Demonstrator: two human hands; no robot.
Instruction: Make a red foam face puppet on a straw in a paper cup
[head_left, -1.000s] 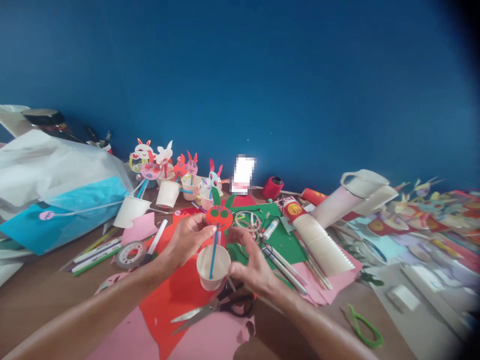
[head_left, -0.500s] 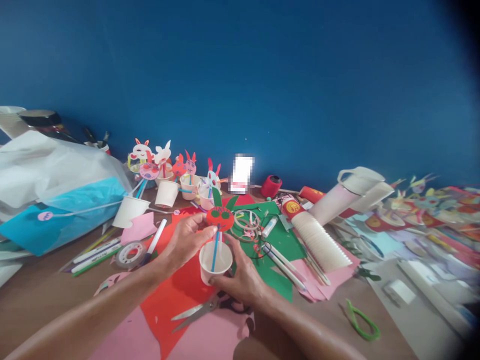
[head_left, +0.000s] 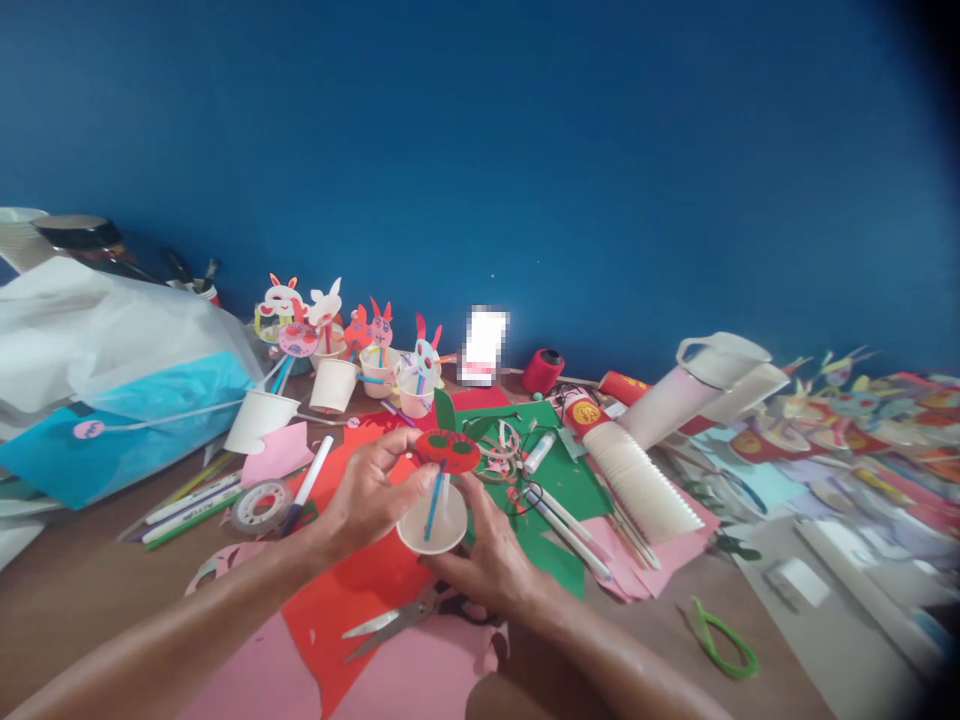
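Red paper face [head_left: 450, 459] with green ears [head_left: 445, 412] sits just above the mouth of the white paper cup [head_left: 452, 520], straight ahead of you. Your left hand [head_left: 371, 492] pinches its left edge, thumb against fingers; probably to steady it while leaving the eyes uncovered. Blue straw [head_left: 433, 512] runs from the face down into the cup. Your right hand [head_left: 491, 555] grips the cup, thumb on the near side, fingers round the right; likely bracing, since light paper would slide. Far fingertips hidden, can't tell. Scissors [head_left: 424, 607] lie blades apart, nearer you, handy. Cup figures [head_left: 379, 370] stand by the wall [head_left: 600, 150], apparently parked away from your hands.
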